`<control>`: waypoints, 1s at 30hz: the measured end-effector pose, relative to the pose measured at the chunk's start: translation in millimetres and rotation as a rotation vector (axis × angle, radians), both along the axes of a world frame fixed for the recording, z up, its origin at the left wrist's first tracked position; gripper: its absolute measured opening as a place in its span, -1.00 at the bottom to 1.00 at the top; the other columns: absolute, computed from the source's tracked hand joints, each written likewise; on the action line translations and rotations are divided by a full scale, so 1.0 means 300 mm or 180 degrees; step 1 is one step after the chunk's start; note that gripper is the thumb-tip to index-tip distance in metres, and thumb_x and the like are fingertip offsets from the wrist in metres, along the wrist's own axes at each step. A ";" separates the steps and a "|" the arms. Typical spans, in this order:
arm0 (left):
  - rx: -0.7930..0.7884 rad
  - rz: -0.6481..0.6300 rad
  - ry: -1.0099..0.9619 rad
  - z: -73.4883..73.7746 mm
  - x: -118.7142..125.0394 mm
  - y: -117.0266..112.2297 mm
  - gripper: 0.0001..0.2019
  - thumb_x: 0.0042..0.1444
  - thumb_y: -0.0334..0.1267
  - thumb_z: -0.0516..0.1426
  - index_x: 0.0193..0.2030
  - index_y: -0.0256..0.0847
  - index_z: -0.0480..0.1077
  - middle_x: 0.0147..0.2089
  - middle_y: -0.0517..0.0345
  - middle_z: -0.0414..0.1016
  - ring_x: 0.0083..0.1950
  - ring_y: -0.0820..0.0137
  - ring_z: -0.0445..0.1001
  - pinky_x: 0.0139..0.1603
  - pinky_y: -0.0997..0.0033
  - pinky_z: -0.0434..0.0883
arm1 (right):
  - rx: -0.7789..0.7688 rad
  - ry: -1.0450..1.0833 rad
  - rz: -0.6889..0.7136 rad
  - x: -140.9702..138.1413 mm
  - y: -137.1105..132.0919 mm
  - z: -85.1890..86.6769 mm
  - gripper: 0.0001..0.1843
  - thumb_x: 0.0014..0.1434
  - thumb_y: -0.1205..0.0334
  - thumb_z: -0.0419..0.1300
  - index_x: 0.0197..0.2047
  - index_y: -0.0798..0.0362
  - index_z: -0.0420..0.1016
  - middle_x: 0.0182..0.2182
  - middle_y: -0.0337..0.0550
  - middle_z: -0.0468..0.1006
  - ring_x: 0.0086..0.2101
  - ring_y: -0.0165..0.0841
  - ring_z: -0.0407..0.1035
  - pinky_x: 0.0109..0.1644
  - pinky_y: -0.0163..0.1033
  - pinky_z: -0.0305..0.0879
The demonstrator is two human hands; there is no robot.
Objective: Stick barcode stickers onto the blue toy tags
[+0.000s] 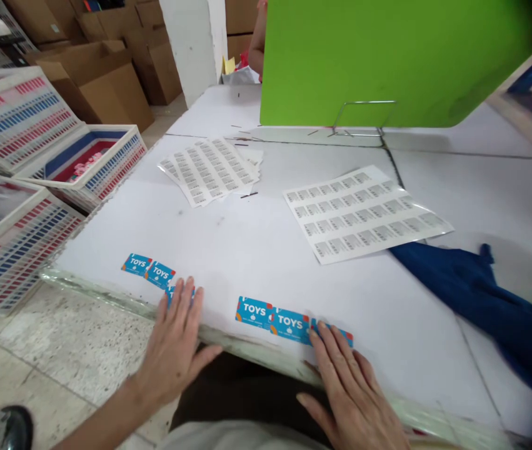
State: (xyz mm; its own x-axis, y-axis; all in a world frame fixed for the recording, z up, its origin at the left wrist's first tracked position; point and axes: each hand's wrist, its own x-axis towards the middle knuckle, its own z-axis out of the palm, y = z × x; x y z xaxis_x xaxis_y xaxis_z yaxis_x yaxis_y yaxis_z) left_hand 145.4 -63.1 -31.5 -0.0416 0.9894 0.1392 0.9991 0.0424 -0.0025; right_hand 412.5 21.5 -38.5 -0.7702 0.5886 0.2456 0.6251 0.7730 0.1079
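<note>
My left hand [174, 340] lies flat at the table's near edge, its fingertips on the end of a strip of blue "TOYS" labels [148, 272]. That hand covers part of the strip's last label. My right hand [350, 387] rests the same way, fingertips on a second blue "TOYS" strip [275, 322], partly hiding its end label. Both strips lie along the edge of the white table [228, 250]. Farther back are a stack of printed label sheets [209, 172] and a single glossy sheet [364, 212].
A crumpled blue cloth [472, 306] lies at the right. A green board [387, 62] on a wire stand rises at the back, with a person's arm [257, 44] behind it. Stacked white crates [22, 119] stand left, and cardboard boxes [97, 87] beyond them.
</note>
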 end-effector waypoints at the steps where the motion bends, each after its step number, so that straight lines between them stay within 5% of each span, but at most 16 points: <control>1: -0.0013 0.0020 0.0067 -0.005 -0.035 -0.010 -0.20 0.13 0.13 -0.11 0.30 -0.48 -0.26 0.31 -0.36 -0.15 0.31 -0.06 -0.21 0.14 -0.10 0.05 | -0.0003 -0.0014 -0.0039 0.008 -0.001 0.001 -0.27 0.21 -0.07 -0.19 0.27 0.30 -0.13 0.15 0.12 0.20 0.16 -0.09 0.00 0.00 -0.04 0.13; 4: -0.0055 -0.0096 0.0147 -0.031 -0.081 -0.033 -0.21 0.13 0.14 -0.12 0.30 -0.46 -0.23 0.30 -0.31 -0.08 0.31 -0.03 -0.14 0.14 -0.06 0.06 | -0.0023 -0.0054 -0.0183 0.036 -0.007 0.000 -0.27 0.21 -0.06 -0.18 0.28 0.28 -0.17 0.16 0.12 0.19 0.15 -0.11 0.03 0.02 -0.04 0.13; 9: 0.0051 -0.0220 0.0050 -0.058 -0.028 -0.026 -0.19 0.11 0.18 -0.13 0.29 -0.48 -0.20 0.30 -0.32 -0.07 0.30 -0.02 -0.11 0.17 -0.02 0.05 | -0.0148 -0.0196 -0.0374 0.067 -0.014 0.002 -0.27 0.22 -0.04 -0.15 0.29 0.29 -0.20 0.17 0.12 0.16 0.17 -0.13 -0.01 0.07 -0.04 0.09; 18: -0.0075 -0.0410 -0.0035 -0.040 0.031 0.013 -0.22 0.11 0.14 -0.08 0.28 -0.46 -0.14 0.31 -0.27 -0.10 0.32 0.03 -0.17 0.20 0.01 0.00 | -0.0071 -0.0121 -0.0324 0.079 -0.002 0.006 -0.28 0.22 -0.05 -0.19 0.28 0.28 -0.17 0.16 0.12 0.18 0.15 -0.13 0.04 0.04 -0.03 0.12; 30: -0.0303 -0.0481 -0.0290 -0.011 0.090 0.016 -0.20 0.11 0.18 -0.13 0.29 -0.47 -0.16 0.31 -0.23 -0.09 0.32 0.04 -0.19 0.23 0.01 -0.05 | 0.0021 0.0024 0.0229 -0.030 0.016 -0.004 -0.27 0.21 -0.03 -0.15 0.28 0.32 -0.16 0.14 0.13 0.23 0.13 -0.13 0.08 0.07 -0.02 0.05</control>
State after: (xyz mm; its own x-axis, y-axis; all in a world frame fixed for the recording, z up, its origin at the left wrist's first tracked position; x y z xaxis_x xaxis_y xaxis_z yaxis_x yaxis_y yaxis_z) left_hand 172.6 -58.2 -34.7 0.1003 0.9938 0.0471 0.9903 -0.1043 0.0913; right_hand 403.4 26.2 -39.9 -0.8086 0.5301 0.2553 0.5688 0.8152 0.1088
